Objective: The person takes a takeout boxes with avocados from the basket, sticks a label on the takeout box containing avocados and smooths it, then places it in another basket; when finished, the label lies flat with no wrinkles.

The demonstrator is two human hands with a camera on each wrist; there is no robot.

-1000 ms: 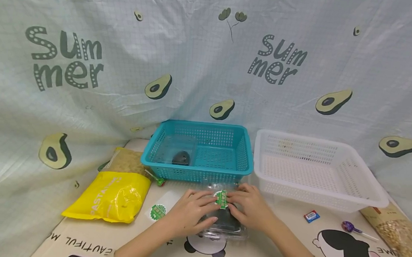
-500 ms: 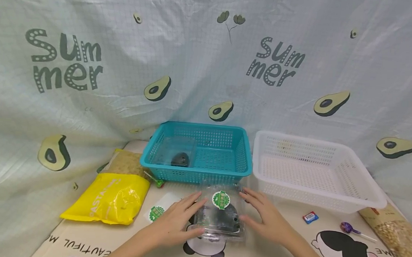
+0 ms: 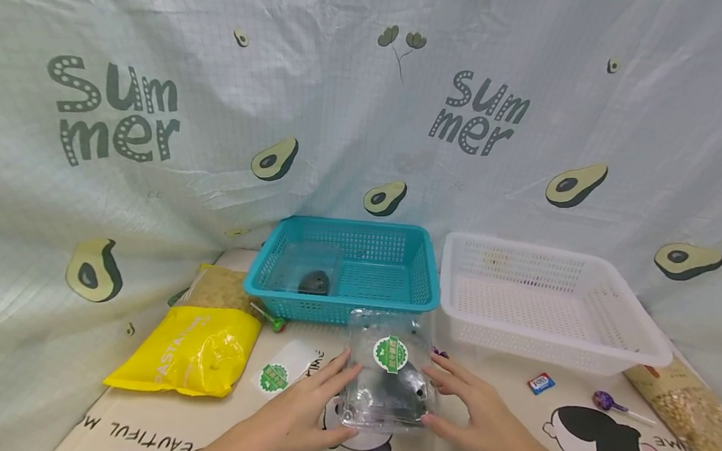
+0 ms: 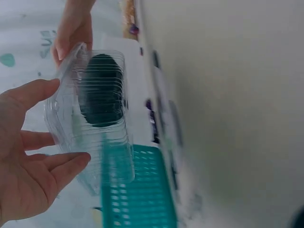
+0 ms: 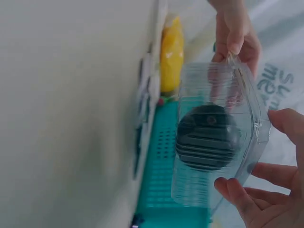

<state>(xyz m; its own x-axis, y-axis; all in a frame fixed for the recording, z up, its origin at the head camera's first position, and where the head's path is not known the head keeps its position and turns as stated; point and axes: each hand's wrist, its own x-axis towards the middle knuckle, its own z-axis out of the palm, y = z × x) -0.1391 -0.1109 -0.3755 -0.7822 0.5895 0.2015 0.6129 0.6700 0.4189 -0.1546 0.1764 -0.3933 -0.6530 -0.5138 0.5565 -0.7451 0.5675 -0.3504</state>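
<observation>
A clear plastic clamshell box (image 3: 385, 325) is held between both hands, with a green-and-white sticker (image 3: 390, 354) on its lid. Inside sits a dark, rounded item (image 5: 208, 137) whose kind I cannot tell. My left hand (image 3: 307, 407) grips the box's left edge, thumb at the rim and fingers against the side. The right hand (image 3: 479, 422) grips the opposite edge in the same way. Both wrist views show the box raised off the table, its ribbed sides visible. Just beyond it stands a teal basket (image 3: 342, 311), holding a similar clear box (image 3: 292, 259) with a dark item inside.
Right of the teal basket is a white basket (image 3: 541, 350). A yellow pasta bag (image 3: 191, 353), a green lollipop (image 3: 278, 324) and a stickered clear packet (image 3: 289, 360) lie left. A small red-and-blue packet (image 3: 541, 383), a purple lollipop (image 3: 603, 400) and a grain bag (image 3: 694, 409) lie right.
Both hands have slid from the lid's top to the box's two sides and now grip it. The box has risen off the table, uncovering a purple thing behind it.
</observation>
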